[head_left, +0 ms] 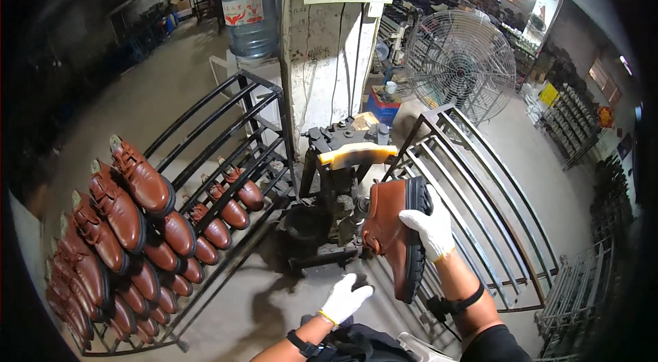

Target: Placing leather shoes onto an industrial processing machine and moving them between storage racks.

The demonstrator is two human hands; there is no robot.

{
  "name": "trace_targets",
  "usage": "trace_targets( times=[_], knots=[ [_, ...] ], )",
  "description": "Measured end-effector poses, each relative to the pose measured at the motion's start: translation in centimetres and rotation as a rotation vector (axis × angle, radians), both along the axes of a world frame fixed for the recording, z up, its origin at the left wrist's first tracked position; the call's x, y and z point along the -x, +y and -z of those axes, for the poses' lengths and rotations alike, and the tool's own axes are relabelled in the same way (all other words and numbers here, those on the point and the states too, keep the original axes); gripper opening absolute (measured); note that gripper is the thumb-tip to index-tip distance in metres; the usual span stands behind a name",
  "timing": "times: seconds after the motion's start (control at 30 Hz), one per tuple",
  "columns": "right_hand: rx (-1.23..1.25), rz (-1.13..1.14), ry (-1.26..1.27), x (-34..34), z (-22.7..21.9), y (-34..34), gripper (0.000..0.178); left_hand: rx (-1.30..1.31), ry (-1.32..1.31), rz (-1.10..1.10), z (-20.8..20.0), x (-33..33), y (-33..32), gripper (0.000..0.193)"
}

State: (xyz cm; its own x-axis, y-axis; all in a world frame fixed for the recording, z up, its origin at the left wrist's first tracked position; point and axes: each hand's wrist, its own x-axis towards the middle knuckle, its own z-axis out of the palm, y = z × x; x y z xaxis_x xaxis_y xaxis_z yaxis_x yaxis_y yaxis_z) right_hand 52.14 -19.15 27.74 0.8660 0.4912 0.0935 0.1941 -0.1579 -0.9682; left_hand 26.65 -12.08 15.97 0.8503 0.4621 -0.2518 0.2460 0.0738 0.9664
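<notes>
A black rack [284, 129] lined with brown shoes [175, 233] stretches left of a worker's white-gloved left hand [347, 300], while a second metal rack [433, 115] stands beyond the gloved right hand [432, 225] and a dark, yellow-topped machine [334, 187] rises ahead of both. Between machine and worker, one brown boot [389, 225] hangs toe-down, clasped by the right hand at its black sole near the heel, fingers hidden behind. The left hand, loosely curled and apart from the boot, seemingly holds nothing. The step appears to be handling this single boot; the next move likely calls for a steady grip.
</notes>
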Motion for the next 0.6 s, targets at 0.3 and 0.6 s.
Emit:
trace_targets(
  times=[0.3, 0.6],
  knots=[
    [0.802, -0.205, -0.536, 5.2, -10.9, 8.5, 0.114, 0.016, -0.003, -0.198, -0.5, 1.5, 6.1, 0.034],
    [0.559, -0.402, -0.342, 0.1, -5.2, 3.4, 0.118, 0.557, -0.617, -0.385, -5.8, -10.1, 5.4, 0.05]
  ],
)
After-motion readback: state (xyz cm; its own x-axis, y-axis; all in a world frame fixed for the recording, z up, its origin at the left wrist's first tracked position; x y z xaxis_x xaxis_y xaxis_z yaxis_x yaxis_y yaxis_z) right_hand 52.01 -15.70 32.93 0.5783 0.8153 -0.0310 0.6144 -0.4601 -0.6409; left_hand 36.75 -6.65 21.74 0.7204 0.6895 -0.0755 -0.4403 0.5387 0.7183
